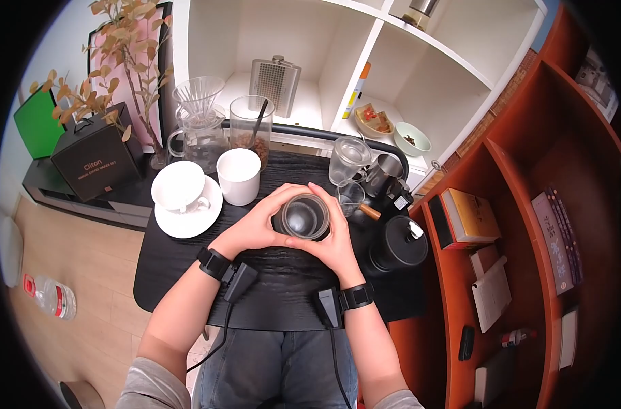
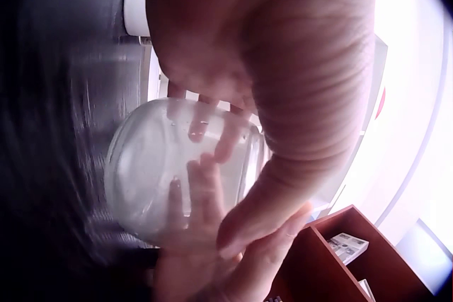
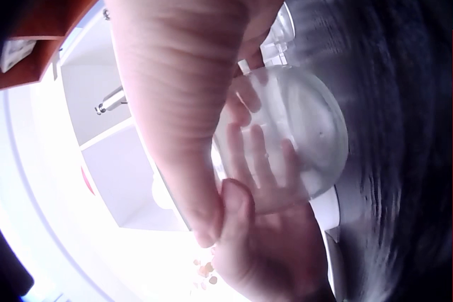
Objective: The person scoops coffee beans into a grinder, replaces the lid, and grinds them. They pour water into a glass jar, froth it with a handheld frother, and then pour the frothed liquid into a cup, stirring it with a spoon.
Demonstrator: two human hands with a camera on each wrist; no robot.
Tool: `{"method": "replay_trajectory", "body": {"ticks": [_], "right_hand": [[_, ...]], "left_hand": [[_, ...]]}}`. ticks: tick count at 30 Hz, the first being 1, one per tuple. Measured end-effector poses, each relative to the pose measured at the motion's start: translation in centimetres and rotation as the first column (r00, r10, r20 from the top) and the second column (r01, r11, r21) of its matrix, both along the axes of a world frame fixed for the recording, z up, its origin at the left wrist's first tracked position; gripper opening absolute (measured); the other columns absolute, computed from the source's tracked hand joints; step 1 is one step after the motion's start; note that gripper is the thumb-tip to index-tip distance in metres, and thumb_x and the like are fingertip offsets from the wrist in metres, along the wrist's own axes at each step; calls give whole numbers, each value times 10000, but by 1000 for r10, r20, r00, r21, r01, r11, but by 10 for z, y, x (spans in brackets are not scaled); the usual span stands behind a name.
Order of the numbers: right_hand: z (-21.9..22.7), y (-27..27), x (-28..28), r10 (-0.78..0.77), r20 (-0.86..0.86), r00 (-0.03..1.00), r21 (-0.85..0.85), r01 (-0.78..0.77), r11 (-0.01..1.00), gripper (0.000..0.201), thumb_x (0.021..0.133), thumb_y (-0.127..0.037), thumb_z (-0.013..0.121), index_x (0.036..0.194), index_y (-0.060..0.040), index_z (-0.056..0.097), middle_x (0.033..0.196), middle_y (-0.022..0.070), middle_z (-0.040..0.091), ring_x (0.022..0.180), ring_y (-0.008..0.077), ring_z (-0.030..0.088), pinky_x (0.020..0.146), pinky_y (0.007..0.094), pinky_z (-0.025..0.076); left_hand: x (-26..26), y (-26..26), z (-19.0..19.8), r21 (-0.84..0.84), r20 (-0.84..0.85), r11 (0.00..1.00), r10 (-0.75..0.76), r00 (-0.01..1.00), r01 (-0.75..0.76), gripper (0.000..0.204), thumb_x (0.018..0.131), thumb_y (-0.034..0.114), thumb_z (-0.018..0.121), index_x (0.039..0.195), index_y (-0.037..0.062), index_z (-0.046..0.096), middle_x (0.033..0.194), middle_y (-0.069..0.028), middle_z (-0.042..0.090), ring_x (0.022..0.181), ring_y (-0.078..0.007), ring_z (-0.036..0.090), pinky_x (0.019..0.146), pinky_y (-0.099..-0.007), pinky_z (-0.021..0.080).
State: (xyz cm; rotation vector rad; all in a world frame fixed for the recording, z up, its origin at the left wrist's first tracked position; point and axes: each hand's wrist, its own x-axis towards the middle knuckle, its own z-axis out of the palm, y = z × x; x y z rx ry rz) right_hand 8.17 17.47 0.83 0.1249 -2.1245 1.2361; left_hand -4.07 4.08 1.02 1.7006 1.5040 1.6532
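Both hands grip a clear, rounded glass cup (image 1: 305,217) over the middle of the black table. My left hand (image 1: 259,221) curls round its left side and my right hand (image 1: 336,240) round its right, thumbs meeting at the near side. Through the clear wall (image 2: 148,167) in the left wrist view, fingers of both hands show on the far side. The right wrist view shows the same cup (image 3: 311,132) with its rounded base close to the dark tabletop. Nothing shows inside the cup. A white mug (image 1: 239,178) stands just beyond the left hand.
On the black table (image 1: 276,300), a white cup (image 1: 179,187) rests with a saucer (image 1: 187,221) at left. A ribbed glass dripper (image 1: 198,95) and a glass of beans (image 1: 258,146) stand behind. Rightward are a glass jug (image 1: 350,160), metal pitcher (image 1: 383,176) and black grinder (image 1: 397,245).
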Motion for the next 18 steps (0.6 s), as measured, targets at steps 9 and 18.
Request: {"method": "replay_trajectory", "body": {"ticks": [9,18], "right_hand": [[-7,2,-2,133,128,983,-285,-92,954,810,616,-173,840,1312,-52,445,1227,112,532,1145,209,523,977,347,414],[-8,12,3,17,126,992,-139,0,990,605,791,-208,700,1315,-57,440,1198,117,513,1105,229,526,922,348,423]], "left_hand": [[1,2,-7,-116,177,993,-6,984,27,751,623,93,822,1267,33,440,1212,-57,479,1158,-169,465,1010,-316,359],[3,2,-5,-157,229,987,6,973,31,760,642,85,817,1280,38,409,1228,-62,480,1175,-160,453,1021,-312,352]]}}
